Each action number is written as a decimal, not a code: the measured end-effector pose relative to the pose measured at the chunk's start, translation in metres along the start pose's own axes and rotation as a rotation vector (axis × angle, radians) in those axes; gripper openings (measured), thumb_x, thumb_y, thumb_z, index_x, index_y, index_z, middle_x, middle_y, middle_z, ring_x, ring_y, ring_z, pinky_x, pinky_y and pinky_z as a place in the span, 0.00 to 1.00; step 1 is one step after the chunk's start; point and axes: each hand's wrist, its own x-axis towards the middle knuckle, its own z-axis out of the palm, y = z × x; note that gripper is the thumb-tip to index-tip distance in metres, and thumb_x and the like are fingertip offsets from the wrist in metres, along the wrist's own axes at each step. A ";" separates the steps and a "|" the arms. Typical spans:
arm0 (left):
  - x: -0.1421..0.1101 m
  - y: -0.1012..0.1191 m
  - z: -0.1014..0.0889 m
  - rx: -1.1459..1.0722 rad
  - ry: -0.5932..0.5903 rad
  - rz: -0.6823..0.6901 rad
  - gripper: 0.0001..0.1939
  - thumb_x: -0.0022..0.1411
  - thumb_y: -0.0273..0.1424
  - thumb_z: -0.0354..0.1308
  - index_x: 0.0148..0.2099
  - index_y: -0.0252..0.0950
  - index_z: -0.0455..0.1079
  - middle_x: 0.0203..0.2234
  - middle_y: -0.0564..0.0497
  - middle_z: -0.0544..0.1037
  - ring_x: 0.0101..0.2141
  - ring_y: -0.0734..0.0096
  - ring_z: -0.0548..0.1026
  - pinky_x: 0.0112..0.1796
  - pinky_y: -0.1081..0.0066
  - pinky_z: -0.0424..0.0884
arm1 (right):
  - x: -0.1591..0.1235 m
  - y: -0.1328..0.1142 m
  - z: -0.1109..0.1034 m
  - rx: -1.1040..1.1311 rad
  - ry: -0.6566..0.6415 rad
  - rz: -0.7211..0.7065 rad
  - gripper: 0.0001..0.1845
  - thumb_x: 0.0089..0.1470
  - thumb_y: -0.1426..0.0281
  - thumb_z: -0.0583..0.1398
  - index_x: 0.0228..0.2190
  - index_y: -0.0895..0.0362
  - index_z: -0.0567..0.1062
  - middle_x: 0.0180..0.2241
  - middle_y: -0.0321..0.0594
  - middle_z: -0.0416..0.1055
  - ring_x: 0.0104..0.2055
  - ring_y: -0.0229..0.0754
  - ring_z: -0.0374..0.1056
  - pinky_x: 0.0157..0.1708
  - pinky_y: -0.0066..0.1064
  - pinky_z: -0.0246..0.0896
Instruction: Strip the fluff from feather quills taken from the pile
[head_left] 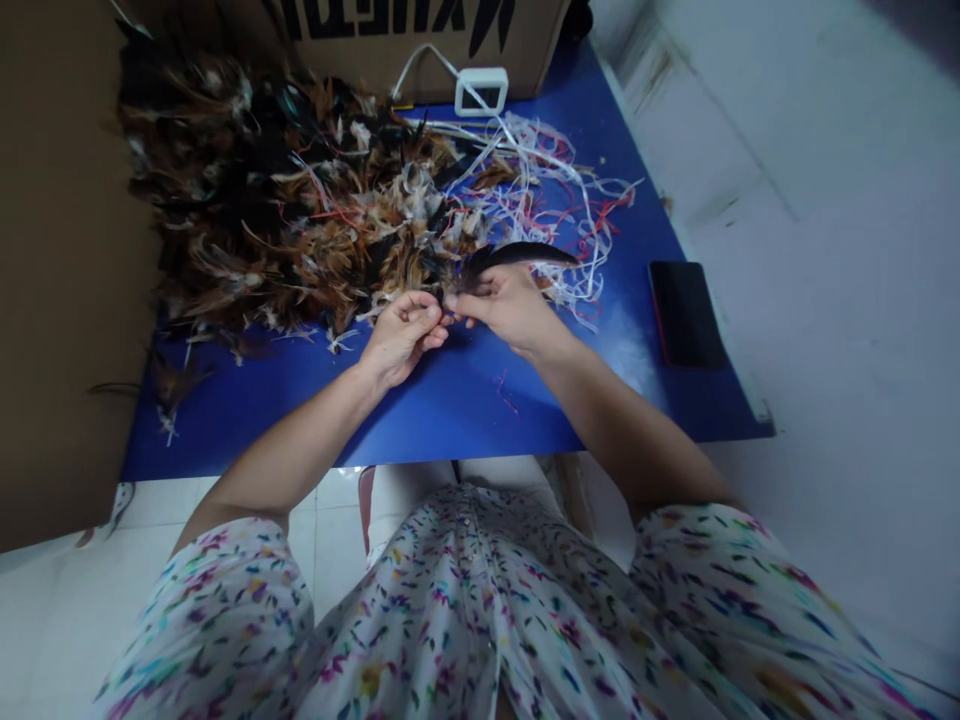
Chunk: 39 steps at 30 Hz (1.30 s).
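Note:
My right hand [511,305] is closed on a small bunch of dark feathers [517,255] whose tips fan out to the right above it. My left hand [403,335] is curled, its fingertips pinched at the quill ends of the same bunch, where the two hands meet. Both hands hover just above the blue table [450,410], right in front of a big heap of brown, black and white feathers [285,210].
A tangle of white and red strips [555,190] lies behind the right hand. A black phone [686,315] rests near the table's right edge. A cardboard box [420,35], a white charger with cable [481,92] and a brown board [60,270] at left border the table.

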 end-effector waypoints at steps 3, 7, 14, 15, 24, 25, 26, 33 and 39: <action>0.000 0.000 -0.001 -0.015 -0.022 0.014 0.18 0.53 0.29 0.75 0.33 0.34 0.66 0.19 0.56 0.79 0.17 0.83 0.74 0.19 0.87 0.67 | 0.001 -0.004 0.003 -0.024 -0.020 -0.008 0.14 0.41 0.70 0.75 0.22 0.59 0.75 0.21 0.35 0.73 0.23 0.34 0.67 0.22 0.26 0.62; 0.002 0.000 -0.002 -0.036 -0.042 0.025 0.19 0.52 0.28 0.76 0.31 0.34 0.64 0.19 0.55 0.79 0.17 0.82 0.74 0.18 0.86 0.67 | 0.004 -0.004 0.006 -0.025 -0.070 -0.017 0.09 0.44 0.76 0.71 0.21 0.60 0.76 0.20 0.35 0.73 0.22 0.34 0.67 0.22 0.25 0.61; 0.006 -0.001 -0.005 -0.030 -0.041 0.008 0.16 0.54 0.25 0.74 0.30 0.33 0.66 0.19 0.55 0.79 0.17 0.82 0.75 0.19 0.86 0.69 | 0.004 0.012 0.004 0.030 -0.110 -0.045 0.15 0.44 0.64 0.74 0.23 0.60 0.77 0.22 0.37 0.73 0.24 0.35 0.68 0.25 0.28 0.65; 0.006 -0.001 -0.005 -0.030 -0.042 0.005 0.16 0.54 0.25 0.74 0.30 0.33 0.66 0.19 0.55 0.78 0.17 0.82 0.75 0.19 0.86 0.69 | 0.004 0.014 0.003 0.046 -0.128 -0.050 0.17 0.43 0.61 0.75 0.24 0.59 0.77 0.23 0.37 0.74 0.25 0.36 0.69 0.26 0.29 0.66; 0.002 0.001 -0.003 -0.032 -0.040 -0.031 0.14 0.58 0.24 0.71 0.30 0.34 0.66 0.17 0.57 0.77 0.15 0.83 0.73 0.17 0.87 0.67 | 0.001 0.020 -0.002 -0.026 -0.162 -0.077 0.26 0.43 0.48 0.74 0.24 0.57 0.76 0.24 0.37 0.73 0.27 0.37 0.68 0.30 0.33 0.66; 0.002 0.001 -0.003 -0.027 -0.038 -0.035 0.14 0.59 0.24 0.70 0.30 0.33 0.66 0.17 0.57 0.77 0.16 0.83 0.73 0.17 0.87 0.67 | 0.001 0.021 -0.002 -0.019 -0.166 -0.085 0.26 0.43 0.48 0.74 0.24 0.57 0.76 0.24 0.37 0.73 0.26 0.37 0.68 0.30 0.32 0.66; 0.002 0.001 -0.003 -0.021 -0.037 -0.041 0.13 0.60 0.24 0.70 0.30 0.33 0.66 0.18 0.57 0.77 0.16 0.83 0.74 0.17 0.87 0.67 | 0.001 0.021 -0.001 -0.006 -0.170 -0.097 0.27 0.42 0.47 0.74 0.24 0.57 0.76 0.23 0.37 0.73 0.26 0.37 0.67 0.29 0.32 0.65; 0.001 -0.001 -0.003 0.002 -0.095 -0.044 0.13 0.62 0.35 0.69 0.36 0.32 0.71 0.24 0.54 0.81 0.20 0.83 0.77 0.22 0.85 0.73 | 0.007 0.023 -0.003 0.030 -0.045 -0.141 0.27 0.44 0.46 0.72 0.23 0.56 0.73 0.21 0.34 0.69 0.23 0.35 0.65 0.26 0.30 0.64; 0.004 -0.009 -0.009 0.113 -0.170 0.076 0.26 0.46 0.42 0.78 0.38 0.32 0.71 0.25 0.54 0.81 0.21 0.79 0.79 0.24 0.80 0.75 | 0.007 0.020 -0.004 0.050 -0.003 -0.100 0.27 0.42 0.49 0.74 0.20 0.56 0.71 0.19 0.33 0.68 0.22 0.33 0.64 0.24 0.29 0.64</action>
